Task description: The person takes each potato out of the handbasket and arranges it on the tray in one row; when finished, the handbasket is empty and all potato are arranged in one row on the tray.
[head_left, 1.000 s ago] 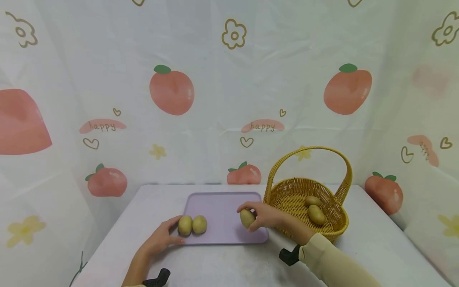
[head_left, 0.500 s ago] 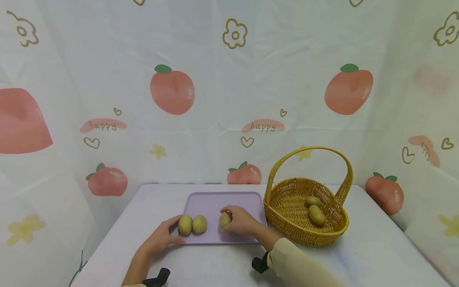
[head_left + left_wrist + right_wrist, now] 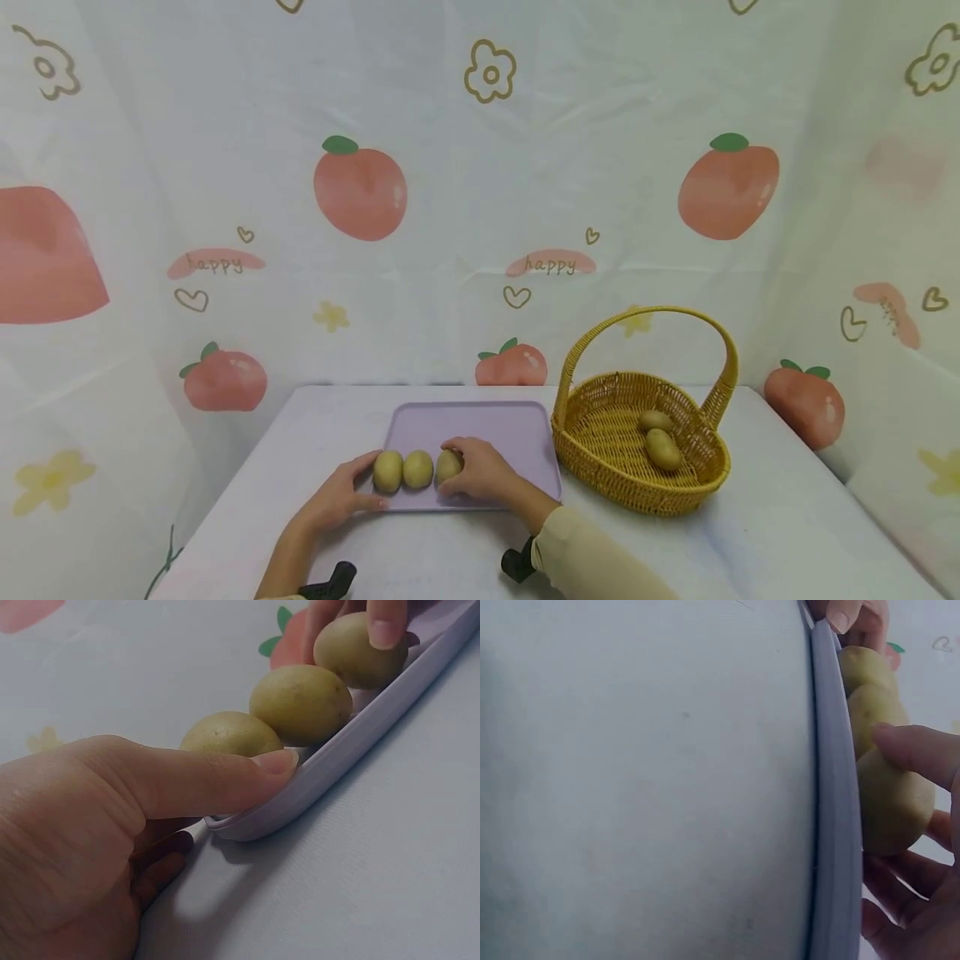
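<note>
Pinching a potato (image 3: pixel 447 467), the right hand (image 3: pixel 483 472) reaches in over a lilac tray (image 3: pixel 491 425) on the white worktop (image 3: pixel 442 554), as seen from the head camera. Its thumb and fingers are clamped on that potato, at the right end of a row of three along the tray's front part. The middle potato (image 3: pixel 417 469) is just beside it, and the left potato (image 3: pixel 387 472) comes next. Over at the tray's left front corner is the left hand (image 3: pixel 341 500), its thumb and forefinger spread well apart. To the right, a wicker basket (image 3: pixel 630 490) with a tall handle holds two more potatoes (image 3: pixel 663 450). Behind hangs a pale cloth (image 3: pixel 480 192) printed with peaches, flowers and hearts.

From the left wrist, I see the left thumb lying straight across the tray's corner, in front of the left potato. Further along, the other hand's fingertips press the far one; whether it rests on the tray or is just above, I can't quite tell.

From the right wrist, the right thumb lies against the gripped potato, with other fingers round its opposite side, close to the tray's rim.
</note>
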Demonstrator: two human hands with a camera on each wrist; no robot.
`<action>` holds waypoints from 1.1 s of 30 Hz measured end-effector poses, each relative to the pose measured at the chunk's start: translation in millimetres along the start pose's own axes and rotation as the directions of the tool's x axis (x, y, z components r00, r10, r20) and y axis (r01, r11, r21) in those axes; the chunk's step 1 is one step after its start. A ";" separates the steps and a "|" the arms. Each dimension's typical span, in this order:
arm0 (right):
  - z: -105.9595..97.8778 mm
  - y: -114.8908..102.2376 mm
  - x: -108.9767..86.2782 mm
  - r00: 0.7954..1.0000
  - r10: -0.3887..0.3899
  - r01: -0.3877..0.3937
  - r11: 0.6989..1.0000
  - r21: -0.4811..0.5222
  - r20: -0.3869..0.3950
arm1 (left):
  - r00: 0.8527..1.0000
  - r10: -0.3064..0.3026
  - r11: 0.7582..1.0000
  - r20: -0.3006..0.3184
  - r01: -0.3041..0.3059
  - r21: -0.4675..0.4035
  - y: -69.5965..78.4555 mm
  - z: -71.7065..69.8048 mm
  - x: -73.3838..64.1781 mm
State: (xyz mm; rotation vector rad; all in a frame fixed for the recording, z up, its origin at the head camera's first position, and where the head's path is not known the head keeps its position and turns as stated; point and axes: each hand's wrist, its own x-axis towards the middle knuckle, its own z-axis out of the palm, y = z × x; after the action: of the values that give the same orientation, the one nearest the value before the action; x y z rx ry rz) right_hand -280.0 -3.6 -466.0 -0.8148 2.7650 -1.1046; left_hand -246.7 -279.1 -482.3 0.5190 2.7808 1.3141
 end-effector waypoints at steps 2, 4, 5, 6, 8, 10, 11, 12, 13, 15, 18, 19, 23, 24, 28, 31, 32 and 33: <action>1.3 0.0 -1.3 1.000 0.008 -0.008 1.000 0.001 0.000 | 1.000 0.001 1.000 0.001 -0.001 0.002 -0.2 0.0 0.2; 1.8 0.6 -2.8 1.000 0.011 -0.011 1.000 0.006 -0.001 | 1.000 -0.001 1.000 0.000 0.001 -0.006 -0.2 0.2 0.6; 1.5 0.8 -3.9 1.000 0.009 -0.009 1.000 0.011 -0.001 | 1.000 -0.003 1.000 0.000 0.003 -0.006 -0.7 0.5 0.8; 1.3 1.4 -4.9 1.000 0.007 -0.007 1.000 0.013 -0.002 | 1.000 -0.005 1.000 0.002 0.005 -0.006 -0.8 0.6 1.0; -0.1 3.0 -7.2 1.000 0.000 0.000 1.000 0.015 -0.005 | 1.000 -0.005 1.000 0.003 0.005 -0.006 -0.9 0.6 1.3; -2.6 4.6 -10.2 1.000 0.004 -0.004 1.000 0.021 -0.003 | 1.000 -0.006 1.000 0.004 0.006 -0.008 -0.5 0.7 1.4; -4.3 5.3 -11.9 1.000 0.008 -0.008 1.000 0.028 -0.001 | 1.000 -0.005 1.000 0.004 0.005 -0.008 -0.2 0.6 1.2; -6.2 6.3 -13.8 1.000 0.007 -0.006 0.999 0.035 -0.001 | 1.000 -0.004 1.000 0.003 0.004 -0.008 0.1 0.5 1.0; -8.6 6.9 -15.7 1.000 0.012 -0.012 0.999 0.047 0.000 | 1.000 -0.003 1.000 0.003 0.003 -0.008 0.2 0.4 0.8; -14.3 7.7 -20.1 1.000 0.017 -0.017 0.998 0.065 0.001 | 1.000 -0.003 1.000 -0.001 0.003 -0.011 0.4 0.5 0.3; -24.9 8.7 -26.8 1.000 -0.002 0.003 0.996 0.086 -0.011 | 1.000 -0.002 1.000 -0.005 0.002 -0.011 0.2 0.6 -0.3; -28.8 8.8 -28.5 1.000 -0.009 0.011 0.997 0.082 -0.017 | 1.000 -0.002 1.000 -0.004 0.002 -0.011 0.1 0.4 -0.4; -46.1 8.8 -34.4 0.997 -0.070 0.073 0.995 0.063 -0.040 | 1.000 -0.007 1.000 0.001 0.007 -0.010 -0.7 -0.2 0.3; -50.4 9.1 -35.7 0.995 -0.090 0.092 0.994 0.053 -0.043 | 1.000 -0.013 1.000 0.002 0.013 -0.012 -0.9 -0.2 0.5; -69.7 10.3 -41.9 0.987 -0.156 0.157 0.987 0.021 -0.028 | 1.000 -0.018 1.000 0.001 0.018 -0.019 -1.2 0.2 1.0; -85.2 11.4 -47.0 0.983 -0.185 0.185 0.983 0.017 -0.001 | 1.000 -0.029 0.999 -0.006 0.029 -0.029 -2.3 1.4 1.9; -90.8 11.4 -48.8 0.980 -0.197 0.197 0.980 0.020 0.003 | 1.000 -0.029 0.999 -0.008 0.029 -0.029 -2.7 1.9 2.0; -96.6 11.1 -50.8 0.979 -0.205 0.205 0.978 0.025 0.007 | 1.000 -0.023 1.000 -0.009 0.023 -0.014 -2.6 2.5 1.8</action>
State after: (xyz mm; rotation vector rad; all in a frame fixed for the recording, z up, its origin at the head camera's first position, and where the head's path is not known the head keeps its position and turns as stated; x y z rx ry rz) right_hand -264.4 88.6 -408.6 -1.1208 2.7022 -1.1578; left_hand -248.7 -278.2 -485.7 0.4795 2.7742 1.3342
